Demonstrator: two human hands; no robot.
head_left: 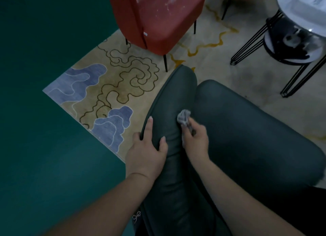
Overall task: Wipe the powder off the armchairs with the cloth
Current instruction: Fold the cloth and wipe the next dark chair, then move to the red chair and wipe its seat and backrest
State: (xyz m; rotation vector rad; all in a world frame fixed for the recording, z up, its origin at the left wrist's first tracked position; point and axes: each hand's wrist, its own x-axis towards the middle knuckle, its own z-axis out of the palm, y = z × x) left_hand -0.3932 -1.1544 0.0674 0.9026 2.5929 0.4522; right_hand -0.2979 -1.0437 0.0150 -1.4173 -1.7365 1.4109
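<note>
Near armchair [229, 138] fills the lower centre and lower right of the frame, standing on a rug [109, 87]. Left hand [148, 151] rests on its armrest at centre; right hand [195, 138] is just beside it, with the cloth [184, 118] touching the armrest. Second armchair [158, 15] stands at upper centre on the rug. A stool [291, 41] occupies the upper right. Floor [44, 59] lies left.
</note>
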